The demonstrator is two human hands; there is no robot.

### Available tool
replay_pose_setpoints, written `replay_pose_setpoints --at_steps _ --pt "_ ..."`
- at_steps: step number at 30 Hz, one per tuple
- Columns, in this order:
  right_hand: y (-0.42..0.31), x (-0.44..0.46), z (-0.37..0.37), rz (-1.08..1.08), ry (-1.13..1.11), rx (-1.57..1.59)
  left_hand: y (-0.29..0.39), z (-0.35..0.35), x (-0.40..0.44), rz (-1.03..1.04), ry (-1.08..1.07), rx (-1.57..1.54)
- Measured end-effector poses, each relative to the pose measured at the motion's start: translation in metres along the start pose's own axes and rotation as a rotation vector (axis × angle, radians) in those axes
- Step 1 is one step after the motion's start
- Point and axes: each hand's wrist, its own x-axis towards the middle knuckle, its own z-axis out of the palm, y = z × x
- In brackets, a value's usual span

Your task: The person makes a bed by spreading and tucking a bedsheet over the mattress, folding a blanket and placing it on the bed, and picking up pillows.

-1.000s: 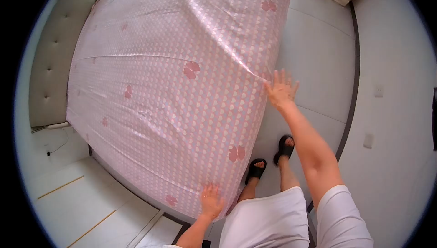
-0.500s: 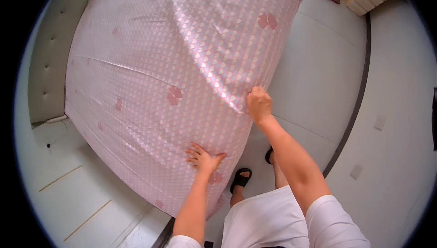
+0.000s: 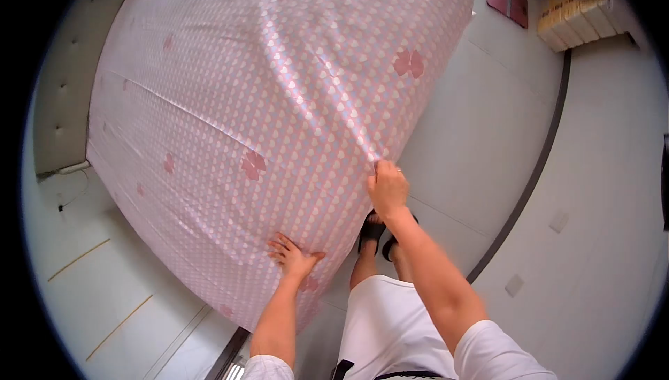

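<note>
A pink patterned sheet (image 3: 209, 101) with darker pink bows covers the bed. My left hand (image 3: 294, 258) lies on it near the lower edge, fingers spread. At the side edge of the bed, my right hand (image 3: 389, 185) is closed on the sheet's edge. Folds in the fabric run from that grip up across the bed.
A padded headboard (image 3: 63, 80) stands at the far left. Behind the bed's right corner lie a pink scale-like object (image 3: 506, 2) and stacked packages (image 3: 582, 21). White cabinet fronts (image 3: 132, 310) are at lower left. My feet in black sandals (image 3: 371, 232) stand beside the bed.
My right hand went from open to closed on the sheet's edge and pulled it toward me, raising new folds. My left hand moved up and left over the sheet, staying spread. The view shifted.
</note>
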Motion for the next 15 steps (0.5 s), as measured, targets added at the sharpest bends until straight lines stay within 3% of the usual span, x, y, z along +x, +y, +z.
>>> replay_pose_setpoints --at_steps 1,3,7,10,13,15 --pt "-0.007 0.004 -0.005 -0.013 -0.002 -0.012 0.002 -0.003 0.0 -0.001 -0.005 -0.017" --pt "-0.024 0.008 -0.013 -0.186 0.259 0.017 0.005 -0.008 -0.003 0.0 -0.025 -0.003" --pt "-0.059 0.0 0.01 -0.735 -0.248 -0.128 0.011 -0.015 -0.003 -0.051 -0.072 -0.064" --pt "-0.057 0.015 0.034 -0.871 -0.446 -0.153 0.014 -0.014 0.002 -0.064 -0.085 -0.071" --pt "-0.043 0.067 0.035 -0.944 -0.51 -0.251 0.011 -0.018 -0.002 -0.065 -0.068 -0.029" --pt "-0.043 0.111 0.012 -0.776 -0.54 -0.349 0.01 -0.019 -0.006 -0.005 -0.049 -0.038"
